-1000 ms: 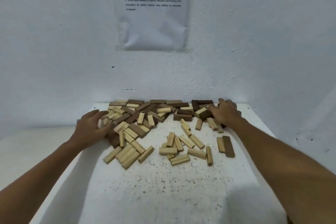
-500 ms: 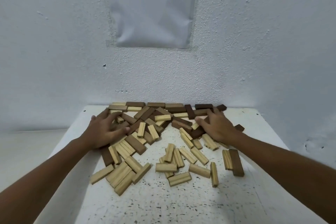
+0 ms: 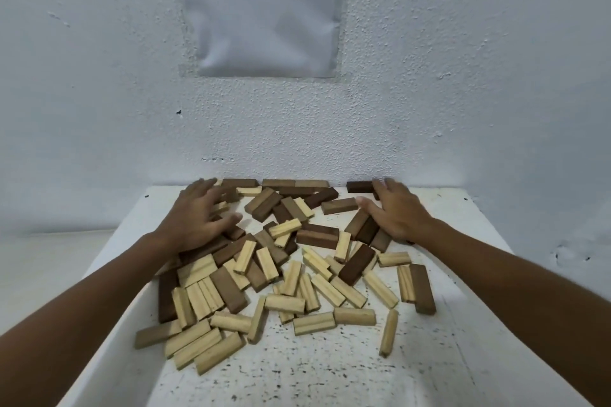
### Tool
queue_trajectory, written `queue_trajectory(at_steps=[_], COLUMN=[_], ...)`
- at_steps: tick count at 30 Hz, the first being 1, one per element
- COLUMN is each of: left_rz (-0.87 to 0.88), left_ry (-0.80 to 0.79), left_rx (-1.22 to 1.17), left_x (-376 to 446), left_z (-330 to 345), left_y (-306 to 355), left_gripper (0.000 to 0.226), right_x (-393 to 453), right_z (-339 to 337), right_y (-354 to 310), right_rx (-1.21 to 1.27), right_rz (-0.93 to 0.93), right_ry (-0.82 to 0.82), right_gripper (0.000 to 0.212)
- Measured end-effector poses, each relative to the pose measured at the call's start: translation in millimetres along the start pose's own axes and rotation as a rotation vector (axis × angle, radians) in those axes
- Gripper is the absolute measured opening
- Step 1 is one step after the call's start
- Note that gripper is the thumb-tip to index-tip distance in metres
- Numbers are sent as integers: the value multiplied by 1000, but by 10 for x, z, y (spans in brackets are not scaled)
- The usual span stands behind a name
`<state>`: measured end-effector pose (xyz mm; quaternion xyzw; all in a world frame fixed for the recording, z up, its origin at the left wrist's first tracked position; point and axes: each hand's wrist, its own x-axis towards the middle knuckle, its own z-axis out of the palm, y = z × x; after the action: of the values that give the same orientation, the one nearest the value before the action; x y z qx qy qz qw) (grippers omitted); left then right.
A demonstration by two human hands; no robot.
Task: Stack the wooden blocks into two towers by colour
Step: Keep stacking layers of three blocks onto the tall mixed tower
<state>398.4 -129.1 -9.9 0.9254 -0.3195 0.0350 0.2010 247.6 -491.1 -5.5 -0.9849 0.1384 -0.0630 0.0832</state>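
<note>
Head view shows the left hand (image 3: 198, 218) lying flat with spread fingers on the far-left blocks, gripping none, and the right hand (image 3: 398, 211) likewise flat on dark blocks at far right. Between and nearer lies the mixed pile of wooden blocks (image 3: 284, 271) on the white table (image 3: 330, 373), no tower begun. Raking inward risks mixing colours further or knocking near-left pieces off the table edge.

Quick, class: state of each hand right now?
Left hand: open, fingers spread over the mixed blocks.
Right hand: open, resting on dark blocks.
</note>
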Motion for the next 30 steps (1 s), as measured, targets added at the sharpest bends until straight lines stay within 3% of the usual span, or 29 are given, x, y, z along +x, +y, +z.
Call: queue_trajectory(at_steps=[3, 9, 12, 15, 18, 21, 23, 25, 28, 30], left_rz=[-10, 174, 192, 147, -24, -142, -108, -38, -18, -56], left_ry=[-104, -62, 60, 129, 2, -119, -104, -10, 145, 154], left_rx=[2, -144, -207, -158, -31, 4, 76, 174, 95, 87], left_x=[40, -60, -27, 54, 204, 271, 245, 182, 114, 111], left_z=[87, -61, -96, -33, 114, 186, 142, 49, -73, -75], left_y=[112, 317, 265, 293, 323, 329, 334, 351, 313, 232], left_gripper=[100, 69, 54, 66, 81, 91, 101, 92, 74, 77], right_x=[-26, -131, -97, -7, 49, 65, 73, 68, 94, 139], right_z=[87, -15, -103, -131, -55, 86, 112, 79, 32, 19], right_y=[-157, -237, -110, -165, -379, -659, -751, -733, -626, -648], right_rx=[-89, 30, 77, 132, 146, 84, 117, 148, 12, 47], right_rz=[-32, -397, -517, -426, -246, -184, -154, -166, -294, -358], right_ry=[-90, 7, 102, 137, -48, -179, -124, 15, 221, 205], right_gripper=[94, 73, 56, 54, 63, 76, 67, 53, 55, 54])
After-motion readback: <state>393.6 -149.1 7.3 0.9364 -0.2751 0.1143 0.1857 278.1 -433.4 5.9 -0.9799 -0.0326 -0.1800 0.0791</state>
